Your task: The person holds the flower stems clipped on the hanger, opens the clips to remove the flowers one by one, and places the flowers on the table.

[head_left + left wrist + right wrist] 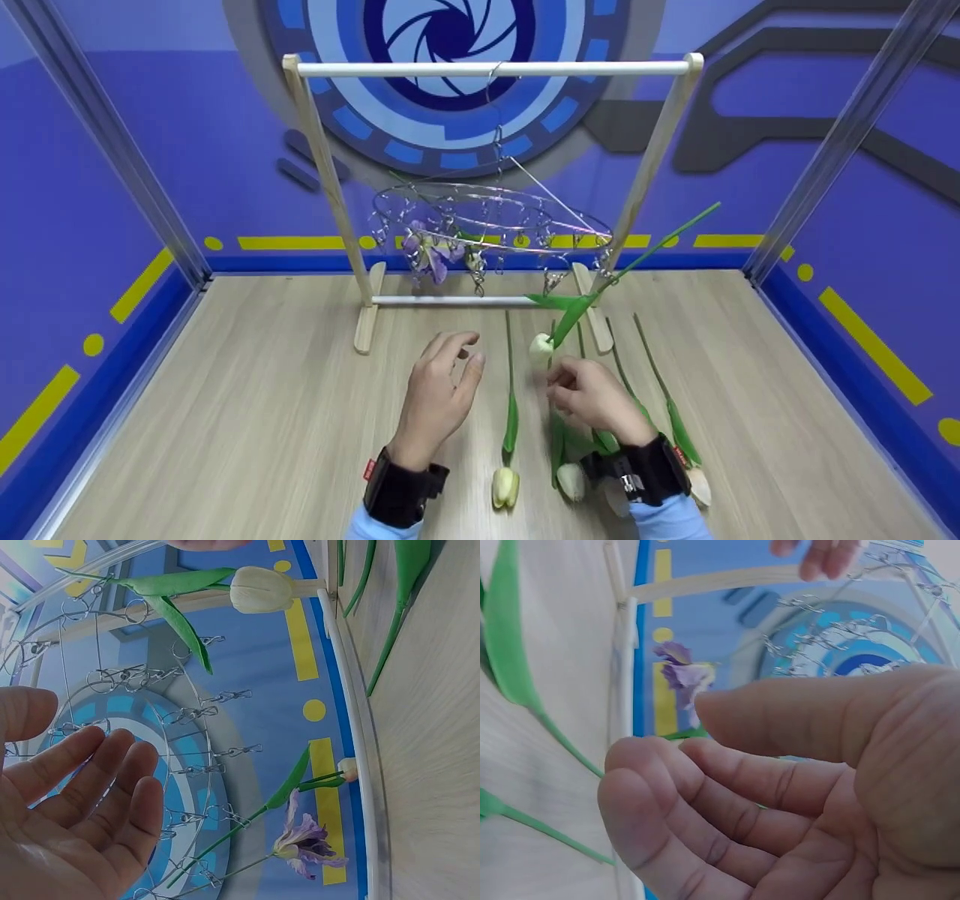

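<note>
A white tulip [541, 348] hangs bloom-down from the right side of a round metal clip hanger [491, 244], its green stem slanting up to the right. Just below that bloom is my right hand [596, 397], fingers loosely bent, thumb apart and nothing held. My left hand [435, 397] hovers left of it, relaxed and holding nothing. In the left wrist view, the white tulip [262, 589] is apart from both hands. A purple flower [304, 840] and another pale tulip [347, 769] hang on the hanger's left side.
The hanger hooks over the white bar [420, 70] of a wooden-legged rack. Several tulips lie on the table [247, 420], stems pointing toward the rack, including a yellowish one [505, 487] between my hands. Others lie partly under my right wrist. Blue panels [97, 187] surround the table.
</note>
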`<state>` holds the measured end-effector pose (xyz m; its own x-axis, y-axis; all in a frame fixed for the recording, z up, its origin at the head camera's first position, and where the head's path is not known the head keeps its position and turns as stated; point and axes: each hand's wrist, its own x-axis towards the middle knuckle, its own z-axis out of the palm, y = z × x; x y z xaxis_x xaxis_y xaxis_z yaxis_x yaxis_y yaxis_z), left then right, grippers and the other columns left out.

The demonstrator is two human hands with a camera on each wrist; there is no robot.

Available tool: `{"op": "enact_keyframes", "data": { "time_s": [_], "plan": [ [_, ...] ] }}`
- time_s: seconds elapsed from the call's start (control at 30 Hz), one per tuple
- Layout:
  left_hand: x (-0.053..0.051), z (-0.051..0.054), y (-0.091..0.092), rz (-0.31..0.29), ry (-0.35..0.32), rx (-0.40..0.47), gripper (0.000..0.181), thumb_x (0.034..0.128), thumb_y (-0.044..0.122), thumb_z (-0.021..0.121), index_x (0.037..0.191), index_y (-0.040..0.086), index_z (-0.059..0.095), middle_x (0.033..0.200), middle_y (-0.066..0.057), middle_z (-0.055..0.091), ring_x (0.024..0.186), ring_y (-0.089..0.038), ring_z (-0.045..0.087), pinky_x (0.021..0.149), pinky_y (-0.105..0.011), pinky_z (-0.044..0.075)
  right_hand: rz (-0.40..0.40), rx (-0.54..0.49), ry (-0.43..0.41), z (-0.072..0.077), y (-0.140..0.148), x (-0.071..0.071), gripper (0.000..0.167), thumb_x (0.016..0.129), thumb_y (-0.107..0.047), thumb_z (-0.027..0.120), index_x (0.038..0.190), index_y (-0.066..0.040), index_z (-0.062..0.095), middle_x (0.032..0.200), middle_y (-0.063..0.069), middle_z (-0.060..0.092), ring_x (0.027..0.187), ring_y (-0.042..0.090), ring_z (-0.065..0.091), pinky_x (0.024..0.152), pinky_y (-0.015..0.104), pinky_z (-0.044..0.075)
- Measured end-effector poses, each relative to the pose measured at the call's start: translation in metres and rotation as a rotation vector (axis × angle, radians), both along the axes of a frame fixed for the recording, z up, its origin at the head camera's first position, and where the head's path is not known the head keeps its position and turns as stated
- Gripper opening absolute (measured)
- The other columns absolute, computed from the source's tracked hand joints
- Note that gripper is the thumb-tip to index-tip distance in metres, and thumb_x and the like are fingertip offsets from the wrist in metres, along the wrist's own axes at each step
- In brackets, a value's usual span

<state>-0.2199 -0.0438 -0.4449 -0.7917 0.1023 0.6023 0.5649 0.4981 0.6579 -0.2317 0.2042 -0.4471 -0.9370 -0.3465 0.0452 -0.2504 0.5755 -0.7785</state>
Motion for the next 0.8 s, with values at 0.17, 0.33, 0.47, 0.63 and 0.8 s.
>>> {"op": "enact_keyframes", "data": {
  "time_s": [0.17,0.33,0.47,0.63,0.8],
  "plan": [
    [0.001,0.000,0.002,-0.002,0.003,-0.005,0.023,0.1019,0.012,0.064,0.122,0.001,0.069,0.118,-0.011,0.069,0.099,-0.027,0.068,0.083,-0.041,0.057,-0.010,-0.038,0.001,0.006,0.007,0.000,0.010,0.098,-0.002,0.063,0.106,0.002,0.068,0.090,0.009,0.070,0.077,0.018,0.065,0.065,0.028,0.055],
    [0.002,0.001,0.005,-0.013,0.003,-0.009,0.024,0.1016,0.013,0.065,0.122,0.001,0.069,0.118,-0.011,0.069,0.099,-0.027,0.068,0.084,-0.040,0.057,-0.025,-0.047,0.036,0.010,0.013,0.000,0.015,0.099,-0.003,0.063,0.113,0.002,0.067,0.096,0.009,0.070,0.083,0.020,0.066,0.070,0.029,0.055],
    [0.003,0.001,0.007,-0.024,0.003,-0.009,0.024,0.1014,0.012,0.065,0.122,0.001,0.069,0.118,-0.011,0.069,0.100,-0.025,0.067,0.085,-0.040,0.057,-0.073,-0.048,0.077,0.013,0.017,0.000,0.015,0.099,-0.004,0.064,0.113,-0.001,0.069,0.097,0.008,0.070,0.086,0.021,0.066,0.071,0.030,0.054],
    [0.004,0.003,0.011,-0.042,0.008,-0.005,0.024,0.1012,0.012,0.065,0.122,0.001,0.069,0.118,-0.011,0.069,0.101,-0.025,0.067,0.085,-0.041,0.057,-0.126,-0.105,0.159,0.015,0.020,-0.001,0.014,0.097,-0.002,0.067,0.111,0.000,0.070,0.099,0.009,0.072,0.088,0.022,0.068,0.074,0.028,0.054],
    [0.005,0.006,0.015,-0.048,0.027,-0.022,0.023,0.1019,0.013,0.065,0.122,0.002,0.069,0.118,-0.011,0.069,0.101,-0.022,0.066,0.085,-0.039,0.056,-0.134,-0.201,0.226,0.014,0.022,-0.003,0.016,0.096,0.002,0.068,0.111,0.002,0.070,0.103,0.013,0.072,0.088,0.021,0.070,0.076,0.026,0.055]
  ]
}}
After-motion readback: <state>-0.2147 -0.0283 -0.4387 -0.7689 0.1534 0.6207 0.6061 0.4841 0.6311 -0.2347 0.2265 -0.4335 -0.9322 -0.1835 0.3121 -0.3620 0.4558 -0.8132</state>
